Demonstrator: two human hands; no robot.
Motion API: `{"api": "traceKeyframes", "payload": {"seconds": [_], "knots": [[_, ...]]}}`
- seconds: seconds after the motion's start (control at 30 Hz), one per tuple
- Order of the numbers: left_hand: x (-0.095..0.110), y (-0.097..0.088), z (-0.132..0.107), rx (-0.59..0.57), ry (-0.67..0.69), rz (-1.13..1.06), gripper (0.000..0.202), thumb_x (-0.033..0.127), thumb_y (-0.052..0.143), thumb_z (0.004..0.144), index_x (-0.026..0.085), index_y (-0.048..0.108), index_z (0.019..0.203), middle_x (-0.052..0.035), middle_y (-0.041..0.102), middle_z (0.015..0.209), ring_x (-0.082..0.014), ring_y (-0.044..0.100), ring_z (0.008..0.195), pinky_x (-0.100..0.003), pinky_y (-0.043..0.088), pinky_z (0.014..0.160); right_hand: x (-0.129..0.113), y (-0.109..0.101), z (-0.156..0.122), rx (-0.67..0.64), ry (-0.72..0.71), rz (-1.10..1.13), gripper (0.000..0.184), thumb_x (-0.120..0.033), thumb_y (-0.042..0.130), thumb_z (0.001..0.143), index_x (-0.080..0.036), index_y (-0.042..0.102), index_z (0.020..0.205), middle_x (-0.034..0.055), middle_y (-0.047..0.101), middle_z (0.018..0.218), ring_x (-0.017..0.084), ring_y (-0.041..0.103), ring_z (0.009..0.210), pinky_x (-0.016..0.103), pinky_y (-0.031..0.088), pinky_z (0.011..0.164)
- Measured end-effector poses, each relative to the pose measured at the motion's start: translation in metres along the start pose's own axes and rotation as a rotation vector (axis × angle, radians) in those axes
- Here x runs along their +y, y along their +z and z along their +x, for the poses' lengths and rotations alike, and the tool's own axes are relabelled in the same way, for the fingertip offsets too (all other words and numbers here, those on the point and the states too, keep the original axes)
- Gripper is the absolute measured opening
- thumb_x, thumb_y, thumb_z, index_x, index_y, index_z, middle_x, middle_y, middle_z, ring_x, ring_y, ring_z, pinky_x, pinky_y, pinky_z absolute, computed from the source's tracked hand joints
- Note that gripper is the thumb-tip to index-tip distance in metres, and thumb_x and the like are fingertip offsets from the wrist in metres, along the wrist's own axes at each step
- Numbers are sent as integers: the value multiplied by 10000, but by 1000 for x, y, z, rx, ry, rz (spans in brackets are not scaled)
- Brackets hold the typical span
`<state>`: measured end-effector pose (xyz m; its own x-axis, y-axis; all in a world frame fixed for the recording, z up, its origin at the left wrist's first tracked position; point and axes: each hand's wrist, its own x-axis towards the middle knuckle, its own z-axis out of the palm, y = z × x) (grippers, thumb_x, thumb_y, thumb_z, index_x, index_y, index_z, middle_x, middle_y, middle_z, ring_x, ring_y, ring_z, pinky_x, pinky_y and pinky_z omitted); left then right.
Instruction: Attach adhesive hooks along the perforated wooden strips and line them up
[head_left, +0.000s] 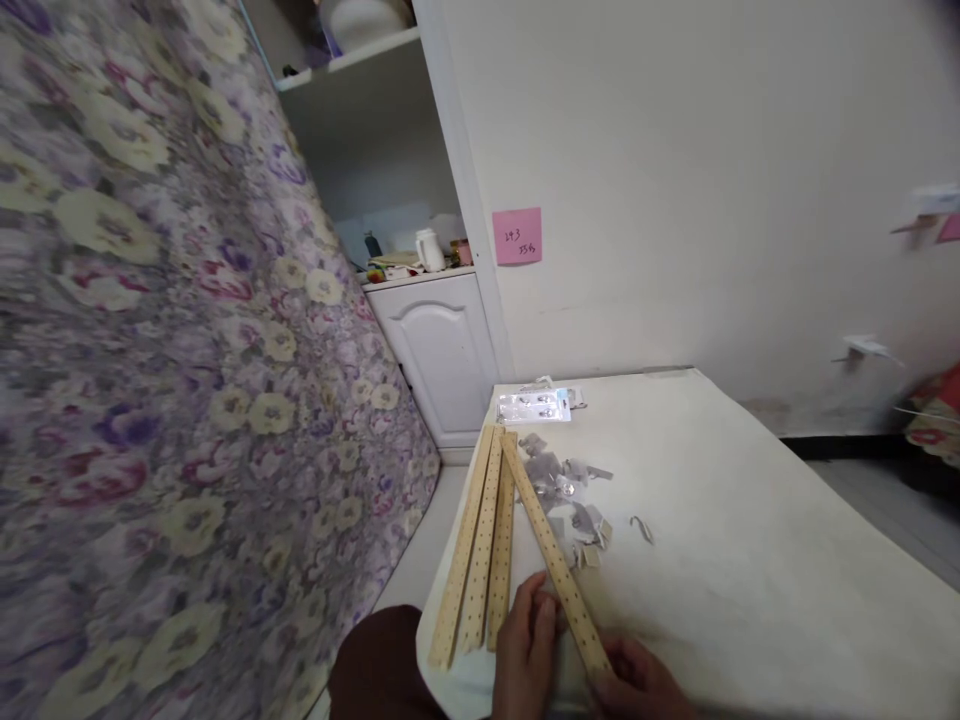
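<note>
My right hand (640, 682) is closed around the near end of a pale wooden strip with rows of small holes (553, 555). The strip slants away over the table, its far end by the tips of the other strips. Just left of its near part is my left hand (527, 640), fingers curled together; what they hold, if anything, is hidden. Three similar strips lie to the left: an outer strip (466, 560), a middle strip (484, 545) and an inner strip (502, 560). Small clear bags of parts (547, 470) lie to the right of the held strip.
A clear plastic blister pack (534, 406) lies at the table's far left corner. Small beige pieces (592, 555) and a thin curled scrap (643, 529) rest on the white table (750, 560). A floral curtain (225, 400) hangs at left; a white cabinet (442, 350) stands behind.
</note>
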<state>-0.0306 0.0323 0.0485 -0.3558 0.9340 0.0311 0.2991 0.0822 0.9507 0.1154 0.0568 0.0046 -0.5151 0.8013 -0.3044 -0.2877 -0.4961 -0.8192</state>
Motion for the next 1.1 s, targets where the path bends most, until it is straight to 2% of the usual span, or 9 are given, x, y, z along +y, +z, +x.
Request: {"api": "traceKeyframes", "payload": {"seconds": [0.13, 0.27, 0.43, 0.57, 0.7, 0.8, 0.93, 1.0, 1.1], "knots": [[3, -20, 7, 88, 13, 135, 452, 475, 468, 850, 180, 566, 1179, -75, 657, 1011, -212, 632, 888, -341, 505, 843, 14, 40, 31, -20, -2, 132, 484, -499, 806, 497, -190, 531, 749, -48, 563, 571, 115, 539, 517, 231, 418, 520], [1, -39, 16, 124, 27, 298, 478, 389, 552, 764, 159, 570, 1182, -107, 626, 1123, -254, 588, 1045, -377, 463, 934, 22, 69, 48, 55, -2, -96, 409, -448, 754, 548, -203, 478, 725, -69, 530, 572, 108, 524, 493, 233, 442, 493], [-8, -53, 24, 134, -28, 482, 620, 250, 584, 691, 119, 486, 1288, -139, 542, 1279, -273, 488, 1218, -372, 363, 1046, 23, 82, 54, -95, -45, -406, 190, -296, 583, 668, -202, 440, 752, -81, 493, 533, 113, 526, 420, 197, 361, 381], [-7, -57, 27, 117, -26, 683, 542, 192, 499, 753, 124, 473, 1290, -139, 525, 1271, -262, 505, 1185, -362, 383, 1007, 23, 78, 51, -169, -58, -509, 149, -213, 542, 646, -194, 452, 764, -81, 500, 569, 111, 548, 422, 195, 379, 387], [-2, -58, 27, 66, -46, 920, 482, 190, 426, 827, 113, 448, 1302, -142, 533, 1190, -256, 505, 1142, -352, 401, 956, 7, 49, 47, -71, -194, -590, 190, -238, 517, 694, -187, 519, 877, -52, 535, 638, 123, 550, 469, 224, 412, 429], [-2, -57, 25, 65, -42, 1029, 462, 201, 409, 855, 143, 439, 1312, -127, 533, 1163, -253, 497, 1128, -347, 407, 929, -24, 4, 48, 240, -477, -793, 189, -280, 498, 772, -187, 559, 925, 2, 575, 713, 172, 579, 638, 299, 474, 626], [-6, -57, 23, 60, -24, 1075, 452, 242, 410, 870, 175, 431, 1316, -111, 533, 1161, -251, 503, 1097, -340, 429, 874, -64, -62, 56, 620, -605, -970, 276, -344, 489, 802, -177, 550, 1015, 61, 577, 903, 181, 556, 663, 337, 468, 685], [-8, -58, 22, 66, 1, 1072, 455, 252, 421, 867, 185, 431, 1317, -105, 535, 1160, -252, 506, 1081, -341, 438, 857, -74, -83, 63, 669, -585, -1082, 326, -339, 508, 783, -175, 551, 1062, 83, 562, 994, 187, 561, 694, 347, 462, 707], [-11, -60, 21, 108, 90, 1050, 455, 258, 448, 856, 191, 453, 1307, -109, 530, 1170, -261, 512, 1049, -372, 442, 871, -79, -96, 74, 626, -546, -1169, 299, -314, 496, 775, -183, 575, 1033, 73, 577, 943, 216, 573, 758, 346, 444, 696]]}}
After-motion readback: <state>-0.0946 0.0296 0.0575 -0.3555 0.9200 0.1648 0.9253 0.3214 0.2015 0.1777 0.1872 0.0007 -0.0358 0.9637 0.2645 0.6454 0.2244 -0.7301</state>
